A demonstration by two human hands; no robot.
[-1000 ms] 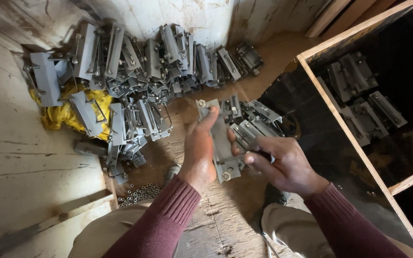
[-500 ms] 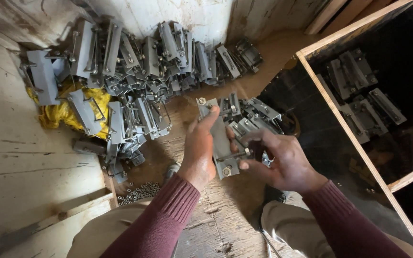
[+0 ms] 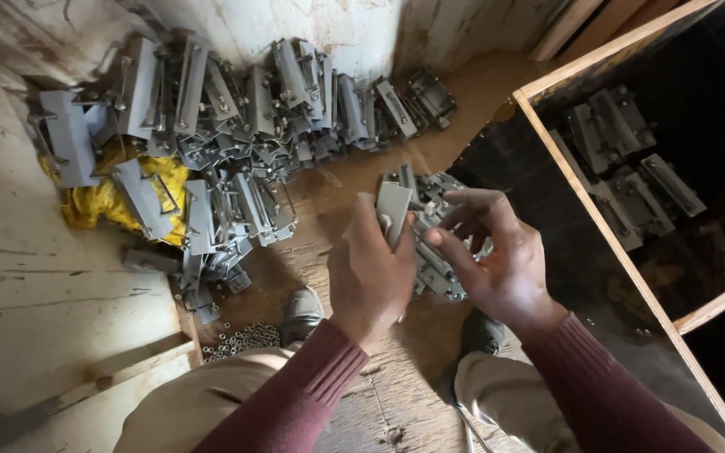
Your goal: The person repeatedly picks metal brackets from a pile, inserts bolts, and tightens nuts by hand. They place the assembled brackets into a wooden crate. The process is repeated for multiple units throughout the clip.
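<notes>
— Now up off the floor (image 3: 44, 294): grey metal bracket (image 3: 393, 210) lifted nearer than half a second back, stood almost upright above the small heap (image 3: 442, 273).
— Grip?
— Clamped in the left hand (image 3: 371, 281), wrapped round the lower half, thumb side towards the top. Hardly altered.
— And the right hand (image 3: 497, 260)?
— Shifted from the bracket's lower end up to its top edge; fingertips (image 3: 434, 237) pinched on the metal there, perhaps with something small between, too tiny to tell.
— Meaning?
— Probably steadying settled, fine finger work at the upper end under way.
— Rest?
— Unmoved: big pile of brackets (image 3: 237, 117) along the floor's far edge, over a yellow cloth (image 3: 119, 201); loose nuts (image 3: 245, 338) by the left knee; more in the wooden crate (image 3: 585, 193) at the right edge.
</notes>
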